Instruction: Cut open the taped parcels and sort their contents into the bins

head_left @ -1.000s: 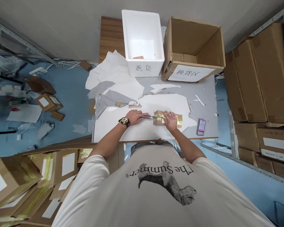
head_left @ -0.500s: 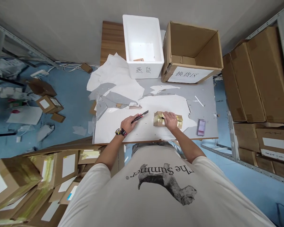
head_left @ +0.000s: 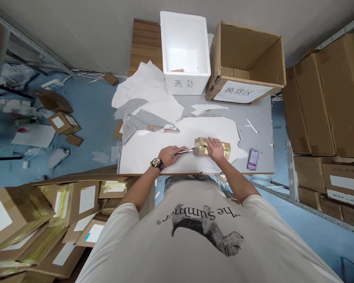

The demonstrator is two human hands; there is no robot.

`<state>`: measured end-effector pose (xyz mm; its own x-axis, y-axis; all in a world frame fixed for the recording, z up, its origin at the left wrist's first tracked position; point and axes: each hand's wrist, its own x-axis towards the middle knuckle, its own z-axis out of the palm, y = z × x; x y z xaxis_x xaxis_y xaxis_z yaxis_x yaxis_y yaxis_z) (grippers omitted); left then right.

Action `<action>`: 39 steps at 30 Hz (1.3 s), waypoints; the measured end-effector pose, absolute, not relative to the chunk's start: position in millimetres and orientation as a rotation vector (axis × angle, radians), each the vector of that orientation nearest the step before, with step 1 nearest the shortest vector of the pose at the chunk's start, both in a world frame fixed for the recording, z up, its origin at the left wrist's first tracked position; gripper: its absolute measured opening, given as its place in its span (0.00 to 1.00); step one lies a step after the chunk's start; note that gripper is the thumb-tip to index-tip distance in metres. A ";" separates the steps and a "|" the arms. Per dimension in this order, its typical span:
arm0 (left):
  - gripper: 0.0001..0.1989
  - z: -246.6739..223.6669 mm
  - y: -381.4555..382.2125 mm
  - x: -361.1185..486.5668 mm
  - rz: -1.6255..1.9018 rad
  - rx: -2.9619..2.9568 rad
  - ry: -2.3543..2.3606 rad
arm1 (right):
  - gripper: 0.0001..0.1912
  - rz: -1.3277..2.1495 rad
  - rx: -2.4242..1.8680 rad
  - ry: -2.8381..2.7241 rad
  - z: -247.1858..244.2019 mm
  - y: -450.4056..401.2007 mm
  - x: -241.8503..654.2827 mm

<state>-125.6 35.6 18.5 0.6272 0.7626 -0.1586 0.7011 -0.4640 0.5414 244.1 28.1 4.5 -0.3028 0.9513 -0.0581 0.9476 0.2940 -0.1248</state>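
My left hand [head_left: 168, 156], with a watch on its wrist, is closed around a utility knife [head_left: 183, 151]. The knife points right, and its blade end meets the left end of a small taped cardboard box [head_left: 198, 147]. How deep the blade sits cannot be made out. My right hand [head_left: 214, 149] grips that box from above, fingers over its top. Shiny yellowish tape runs along the box, which lies on a white sheet [head_left: 153, 151] near the table's front edge.
A white foam box [head_left: 184, 84] and a large open carton [head_left: 244, 92] stand at the back. Torn paper [head_left: 144, 82] covers the back left. A blurred purplish item [head_left: 253, 159] lies at right. Cartons [head_left: 56, 208] are piled lower left; a shelf of boxes [head_left: 318, 102] is at right.
My left hand has moved right and turned the knife flatter, bringing its blade end to the box. My right hand stays on the box; the whole view has shifted slightly.
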 end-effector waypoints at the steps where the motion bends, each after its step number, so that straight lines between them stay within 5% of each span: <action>1: 0.30 20.6 39.4 -119.9 0.126 2.293 1.135 | 0.30 0.205 -1.829 -2.504 3.4 28.3 244.9; 28: 0.30 25.3 127.6 -116.0 0.055 2.361 1.047 | 0.31 0.364 -1.873 -2.401 10.7 29.6 242.4; 39: 0.32 -44.5 45.7 -162.3 -0.007 2.057 1.498 | 0.27 0.254 -1.936 -2.349 38.3 28.6 263.2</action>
